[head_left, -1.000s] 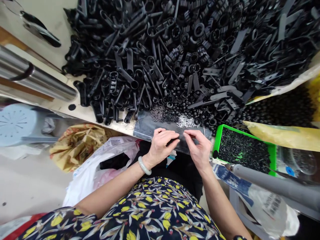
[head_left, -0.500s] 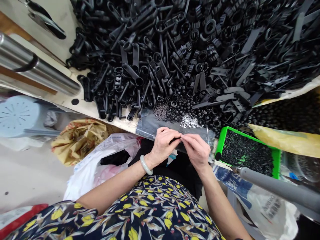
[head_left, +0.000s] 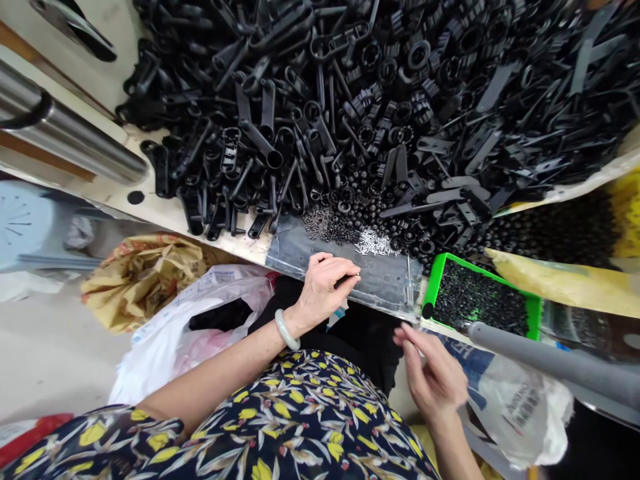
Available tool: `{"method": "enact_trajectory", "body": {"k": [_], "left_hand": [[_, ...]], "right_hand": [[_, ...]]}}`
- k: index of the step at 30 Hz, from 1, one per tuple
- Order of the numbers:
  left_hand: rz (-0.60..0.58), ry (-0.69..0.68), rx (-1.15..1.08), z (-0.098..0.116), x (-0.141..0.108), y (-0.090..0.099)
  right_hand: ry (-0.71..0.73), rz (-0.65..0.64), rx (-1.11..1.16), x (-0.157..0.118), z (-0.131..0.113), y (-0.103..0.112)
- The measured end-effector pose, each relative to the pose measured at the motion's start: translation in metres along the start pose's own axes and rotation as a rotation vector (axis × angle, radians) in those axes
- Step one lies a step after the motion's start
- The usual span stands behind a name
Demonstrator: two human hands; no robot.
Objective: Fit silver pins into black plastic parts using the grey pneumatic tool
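My left hand (head_left: pixel 327 287), with a pale bangle (head_left: pixel 287 329) at the wrist, pinches a tiny dark part (head_left: pixel 357 274) between thumb and fingertips over the front edge of a grey mat (head_left: pixel 330 257). My right hand (head_left: pixel 433 370) is apart from it, lower right, past the table edge; its fingers are curled and slightly blurred, and whether they hold anything cannot be made out. On the mat lie small silver pins (head_left: pixel 375 243) and small dark pieces (head_left: pixel 317 222). Near the mat's right end is a thin screwdriver-like tool (head_left: pixel 409 283).
Black plastic parts (head_left: pixel 280 100) are heaped across the table. A green tray (head_left: pixel 436 283) of small black pieces sits at right, near a grey bar (head_left: pixel 540 353). A metal cylinder (head_left: pixel 80 130) lies left. Bags (head_left: pixel 145 280) stand below the front edge.
My right hand has parted from my left hand and moved down and right, off the table edge. My left hand keeps its pinch. The view has shifted slightly.
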State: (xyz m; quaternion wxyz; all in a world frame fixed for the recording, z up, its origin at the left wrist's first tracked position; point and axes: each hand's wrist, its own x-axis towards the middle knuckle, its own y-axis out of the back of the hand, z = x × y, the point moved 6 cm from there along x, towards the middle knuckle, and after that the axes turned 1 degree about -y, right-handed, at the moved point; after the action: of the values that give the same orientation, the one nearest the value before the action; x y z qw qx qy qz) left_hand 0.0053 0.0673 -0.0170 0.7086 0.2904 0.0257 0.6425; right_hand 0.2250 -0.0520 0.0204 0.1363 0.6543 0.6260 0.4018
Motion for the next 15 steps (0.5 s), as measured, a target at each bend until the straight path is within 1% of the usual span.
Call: {"method": "enact_trajectory", "body": {"k": [1, 2, 4, 5, 6, 7, 9, 10, 13, 15], "left_hand": [[-0.005, 0.004, 0.002, 0.000, 0.000, 0.000], [-0.010, 0.010, 0.003, 0.000, 0.000, -0.001], [-0.011, 0.019, 0.005, 0.000, -0.001, -0.002], [-0.008, 0.023, 0.005, 0.000, -0.001, -0.002], [-0.001, 0.026, 0.005, -0.001, -0.001, -0.002], [0.007, 0.030, 0.004, -0.001, -0.002, -0.001], [0.018, 0.034, 0.002, -0.001, -0.002, -0.001], [0.018, 0.038, 0.000, -0.001, -0.003, -0.002], [0.017, 0.042, -0.014, -0.002, -0.003, -0.003], [0.026, 0.046, -0.018, -0.002, -0.003, -0.004]], "right_hand": [[-0.071, 0.048, -0.017, -0.014, 0.006, 0.015], [-0.165, 0.127, -0.033, -0.026, 0.015, 0.030], [-0.322, 0.394, -0.025, -0.039, 0.034, 0.062], [-0.361, 0.515, 0.030, -0.039, 0.042, 0.074], [-0.378, 0.599, 0.129, -0.034, 0.049, 0.081], [-0.379, 0.621, 0.246, -0.023, 0.055, 0.084], [-0.354, 0.524, 0.433, 0.008, 0.058, 0.079], [-0.327, 0.460, 0.472, 0.025, 0.055, 0.075], [-0.234, 0.331, 0.510, 0.065, 0.036, 0.057], [-0.165, 0.300, 0.571, 0.085, 0.021, 0.040]]}}
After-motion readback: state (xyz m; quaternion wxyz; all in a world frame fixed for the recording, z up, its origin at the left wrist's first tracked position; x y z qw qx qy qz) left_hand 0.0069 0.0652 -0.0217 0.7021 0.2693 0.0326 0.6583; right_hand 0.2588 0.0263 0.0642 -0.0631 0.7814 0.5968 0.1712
